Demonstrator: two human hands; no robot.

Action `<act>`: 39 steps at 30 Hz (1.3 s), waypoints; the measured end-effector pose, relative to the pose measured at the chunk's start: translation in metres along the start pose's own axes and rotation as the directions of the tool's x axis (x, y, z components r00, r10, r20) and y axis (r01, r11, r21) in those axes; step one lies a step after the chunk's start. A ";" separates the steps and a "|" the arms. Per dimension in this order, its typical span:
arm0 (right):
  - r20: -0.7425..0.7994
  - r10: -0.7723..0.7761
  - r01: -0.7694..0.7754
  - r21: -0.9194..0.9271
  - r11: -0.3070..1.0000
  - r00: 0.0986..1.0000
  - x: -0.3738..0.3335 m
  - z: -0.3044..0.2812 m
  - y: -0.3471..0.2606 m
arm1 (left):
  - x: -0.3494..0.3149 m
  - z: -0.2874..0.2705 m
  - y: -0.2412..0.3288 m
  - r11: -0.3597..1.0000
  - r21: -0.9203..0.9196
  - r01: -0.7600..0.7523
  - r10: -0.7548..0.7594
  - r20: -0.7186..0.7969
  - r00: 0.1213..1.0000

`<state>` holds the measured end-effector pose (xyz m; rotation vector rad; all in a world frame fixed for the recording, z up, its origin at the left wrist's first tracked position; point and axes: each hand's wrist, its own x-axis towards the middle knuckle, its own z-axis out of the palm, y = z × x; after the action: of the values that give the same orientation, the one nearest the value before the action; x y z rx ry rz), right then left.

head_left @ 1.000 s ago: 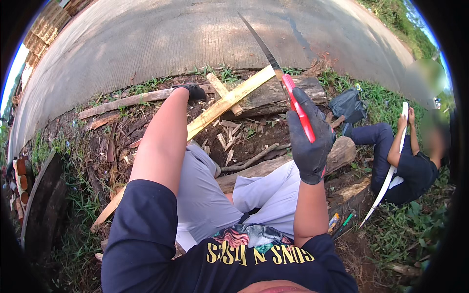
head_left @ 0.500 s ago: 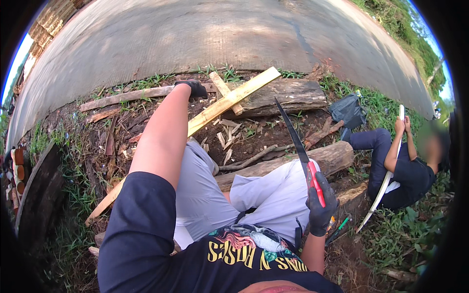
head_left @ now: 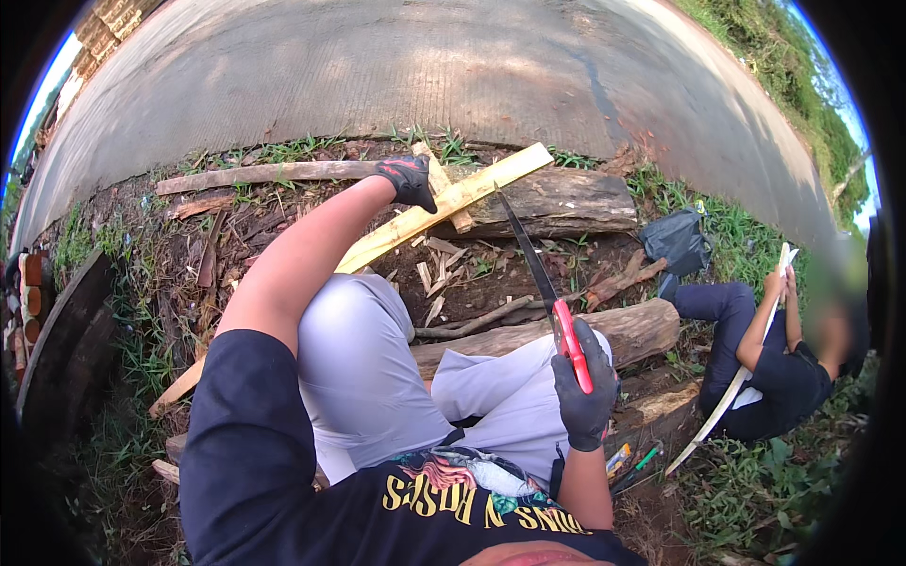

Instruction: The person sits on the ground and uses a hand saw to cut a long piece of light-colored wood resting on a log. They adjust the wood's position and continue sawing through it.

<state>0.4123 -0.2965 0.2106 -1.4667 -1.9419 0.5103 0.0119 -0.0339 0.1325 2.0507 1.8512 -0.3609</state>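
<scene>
My right hand point(head_left: 585, 387), in a dark glove, is closed around the red handle of a hand saw point(head_left: 540, 269). The saw's dark blade points up and away, its tip close to the near edge of a pale wooden plank point(head_left: 491, 184). That plank slants from my left leg up to the right. It lies across a short wood piece point(head_left: 458, 215) by a thick log point(head_left: 566, 200). My left hand point(head_left: 408, 179), also gloved, is at the plank's upper left edge, next to the short piece. Its fingers are bent apart and some are hidden.
Another log point(head_left: 632, 330) lies beyond my right knee, among branches and wood chips. A seated person point(head_left: 769, 377) at the right holds a long pale strip point(head_left: 727, 396). A black bag point(head_left: 678, 241) sits by the grass. Beyond runs a concrete road point(head_left: 406, 75).
My left hand has moved right, from beside the plank to its edge. The saw has come forward and left, its tip now near the plank. My left knee has shifted left.
</scene>
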 end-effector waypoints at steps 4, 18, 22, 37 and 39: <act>0.038 -0.040 0.037 0.074 0.997 0.998 0.033 0.026 0.010 | 0.023 0.091 -0.016 0.999 0.032 0.032 -0.038 0.226 0.973; 0.253 0.007 -0.016 0.032 0.999 0.968 0.060 0.044 0.049 | 0.032 0.177 -0.026 0.990 -0.132 0.046 -0.037 0.071 0.997; 0.246 0.007 -0.020 0.051 0.999 0.969 0.060 0.036 0.047 | 0.030 0.173 -0.025 0.989 -0.143 0.032 -0.026 0.040 0.999; 0.243 -0.071 0.053 0.081 0.995 0.968 0.192 0.193 0.058 | 0.020 0.165 -0.019 0.992 -0.121 0.024 -0.022 0.016 1.000; 0.237 -0.065 0.050 0.067 0.996 0.969 0.217 0.226 0.061 | 0.019 0.163 -0.020 0.990 -0.139 0.000 0.005 0.033 0.999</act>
<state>0.2620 -0.0558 0.0651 -1.3575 -2.1275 0.7423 0.0019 -0.0844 -0.0244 1.9431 1.8013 -0.2559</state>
